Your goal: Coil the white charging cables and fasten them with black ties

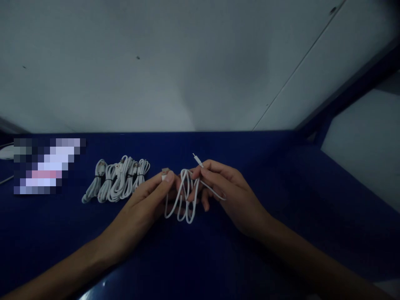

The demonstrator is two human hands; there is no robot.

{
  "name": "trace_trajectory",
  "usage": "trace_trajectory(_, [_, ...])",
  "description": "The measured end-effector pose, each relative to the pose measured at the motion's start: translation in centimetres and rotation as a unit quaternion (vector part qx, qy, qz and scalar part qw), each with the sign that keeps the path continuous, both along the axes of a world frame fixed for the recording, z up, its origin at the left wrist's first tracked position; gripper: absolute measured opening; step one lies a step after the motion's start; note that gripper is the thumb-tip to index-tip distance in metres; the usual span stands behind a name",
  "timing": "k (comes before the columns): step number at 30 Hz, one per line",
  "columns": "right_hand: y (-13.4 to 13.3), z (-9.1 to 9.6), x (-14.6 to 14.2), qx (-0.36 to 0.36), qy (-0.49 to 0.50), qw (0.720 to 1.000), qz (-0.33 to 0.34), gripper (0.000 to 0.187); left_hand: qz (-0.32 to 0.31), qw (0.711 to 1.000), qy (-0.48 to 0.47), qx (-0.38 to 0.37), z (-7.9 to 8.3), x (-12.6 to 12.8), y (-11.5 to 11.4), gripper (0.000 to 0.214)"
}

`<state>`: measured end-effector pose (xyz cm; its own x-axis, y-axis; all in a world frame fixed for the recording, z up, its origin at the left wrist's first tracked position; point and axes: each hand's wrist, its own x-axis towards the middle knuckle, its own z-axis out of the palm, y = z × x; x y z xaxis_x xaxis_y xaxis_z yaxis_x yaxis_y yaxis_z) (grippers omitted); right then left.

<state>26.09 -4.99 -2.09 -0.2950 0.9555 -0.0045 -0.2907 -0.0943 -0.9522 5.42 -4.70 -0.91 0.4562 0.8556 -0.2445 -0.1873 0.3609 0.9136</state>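
Observation:
A white USB cable point(189, 216) hangs in loose loops between my two hands, above the blue surface. My left hand point(153, 189) is closed on it, pinching the wide USB plug end between thumb and fingers. My right hand point(228, 183) pinches the cable by its slim connector, whose tip points up and left. Some loops pass over the fingers of the right hand, and a short length of cable bows out below its thumb. Parts of the loops are hidden behind the fingers.
Several coiled white cables point(117, 181), bound with dark ties, lie in a row left of my hands. Farther left is a pixelated area point(51, 166) beside a white object point(6, 152). A grey-white panel point(140, 91) rises behind the blue table point(265, 150).

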Motion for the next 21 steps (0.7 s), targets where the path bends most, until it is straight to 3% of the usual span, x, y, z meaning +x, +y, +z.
trace_trajectory(6, [0.0,0.2,-0.1,-0.002,-0.015,1.000,0.005,0.024,-0.002,1.000,0.005,-0.002,0.2,-0.1,0.2,0.036])
trace_trajectory(12, [-0.3,1.0,-0.4,0.020,-0.089,0.996,-0.007,0.029,-0.001,1.000,0.023,0.014,0.3,-0.2,0.3,0.038])
trace_trajectory(18, [-0.5,1.5,-0.4,0.079,-0.160,0.983,-0.037,0.037,0.040,0.997,0.060,0.016,0.1,-0.5,-0.3,0.034])
trace_trajectory(21, [-0.5,1.5,-0.4,0.075,-0.163,0.983,-0.025,0.038,0.057,0.995,0.076,0.024,0.2,-0.3,-0.5,0.037])
